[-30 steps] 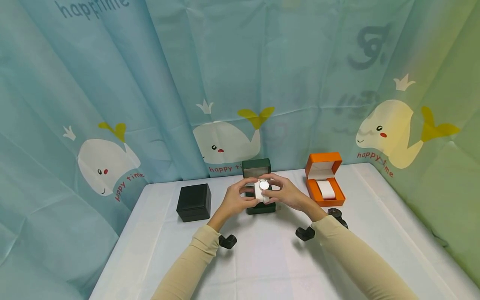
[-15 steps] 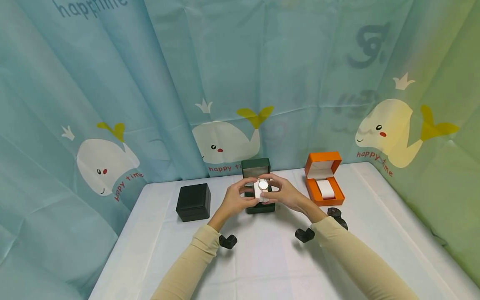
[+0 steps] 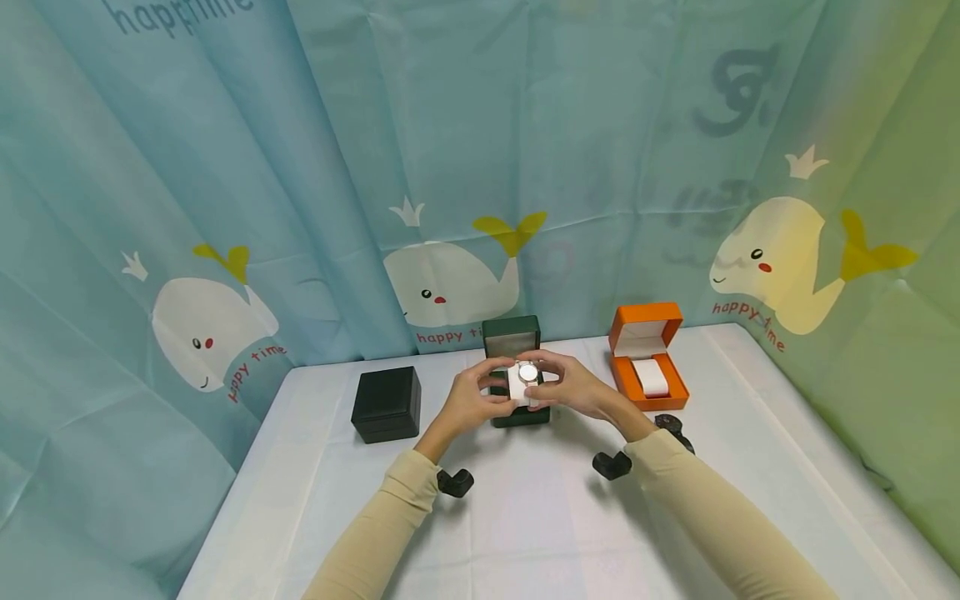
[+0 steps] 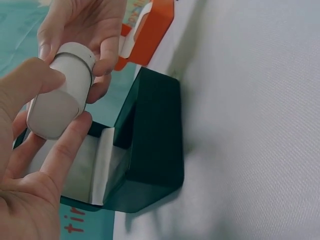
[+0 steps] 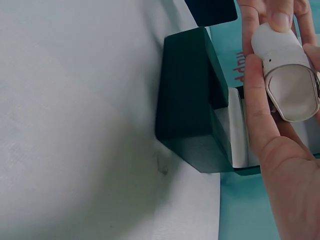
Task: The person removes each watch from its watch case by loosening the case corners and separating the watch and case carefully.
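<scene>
Above the open green box (image 3: 521, 419), a white watch cushion (image 4: 52, 112) is held between both hands. A white-strapped wristwatch (image 3: 528, 373) wraps round the cushion's right end, its pale round face turned up toward the head camera. My left hand (image 3: 474, 396) grips the cushion's free left end, thumb on one side and fingers on the other. My right hand (image 3: 576, 388) holds the watch at the strap, fingers above and thumb below. In the right wrist view, the strap (image 5: 282, 62) shows as a band round the cushion. The box's lid (image 3: 512, 327) stands raised behind the hands.
Left on the white table (image 3: 525, 542) is a closed black box (image 3: 386, 404). At right stands an open orange box (image 3: 651, 358) with a white cushion inside. A black watch (image 3: 671, 427) lies by the right sleeve. Black camera mounts (image 3: 455, 483) hang at the wrists. Curtains rise behind.
Both hands stay almost in place over the green box. The watch and right hand have shifted very slightly downward in the head view since half a second ago.
</scene>
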The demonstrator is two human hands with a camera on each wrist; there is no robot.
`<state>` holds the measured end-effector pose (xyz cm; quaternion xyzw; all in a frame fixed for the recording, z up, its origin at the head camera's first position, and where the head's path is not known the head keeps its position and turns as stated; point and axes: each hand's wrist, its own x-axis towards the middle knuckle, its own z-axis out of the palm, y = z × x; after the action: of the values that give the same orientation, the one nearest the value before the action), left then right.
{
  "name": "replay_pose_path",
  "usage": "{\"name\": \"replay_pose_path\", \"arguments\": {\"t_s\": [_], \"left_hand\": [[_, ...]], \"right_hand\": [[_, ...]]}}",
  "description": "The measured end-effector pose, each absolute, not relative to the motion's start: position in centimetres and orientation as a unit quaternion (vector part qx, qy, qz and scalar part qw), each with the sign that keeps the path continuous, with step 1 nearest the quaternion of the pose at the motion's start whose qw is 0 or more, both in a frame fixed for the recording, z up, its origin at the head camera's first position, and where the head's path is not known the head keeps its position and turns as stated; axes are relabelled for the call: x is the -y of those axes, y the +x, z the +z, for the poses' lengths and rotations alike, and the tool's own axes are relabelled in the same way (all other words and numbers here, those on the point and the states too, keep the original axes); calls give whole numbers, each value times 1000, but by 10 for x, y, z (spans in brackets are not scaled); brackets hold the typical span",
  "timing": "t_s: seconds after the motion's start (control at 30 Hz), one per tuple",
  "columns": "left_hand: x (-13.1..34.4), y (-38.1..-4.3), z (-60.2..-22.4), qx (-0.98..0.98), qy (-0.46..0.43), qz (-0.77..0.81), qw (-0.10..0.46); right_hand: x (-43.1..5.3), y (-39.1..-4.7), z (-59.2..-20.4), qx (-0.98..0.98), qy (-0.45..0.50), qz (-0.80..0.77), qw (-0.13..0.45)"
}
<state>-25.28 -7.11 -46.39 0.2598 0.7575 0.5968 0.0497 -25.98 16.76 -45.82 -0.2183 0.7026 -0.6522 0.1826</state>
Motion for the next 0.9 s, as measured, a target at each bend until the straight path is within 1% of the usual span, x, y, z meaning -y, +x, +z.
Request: {"name": "replay_pose_path", "arguments": {"t_s": [0.13,0.37,0.5,0.9], "left_hand": [[71,-253,-463,-754,261,600,53],[71,-252,-462,-756,266,595,62],[71,-251,-462,-754,270,596,63],[72,-253,-463,-754,260,601,56]], "right_hand": [[-168,-261,-458,-704,-225,-648,185],[-170,-261,-458,-688,-222,-656,216],[-170,-261,-459,-683,-222,-659,224],[-169,-262,-462,-683,-209,-670,202]]}}
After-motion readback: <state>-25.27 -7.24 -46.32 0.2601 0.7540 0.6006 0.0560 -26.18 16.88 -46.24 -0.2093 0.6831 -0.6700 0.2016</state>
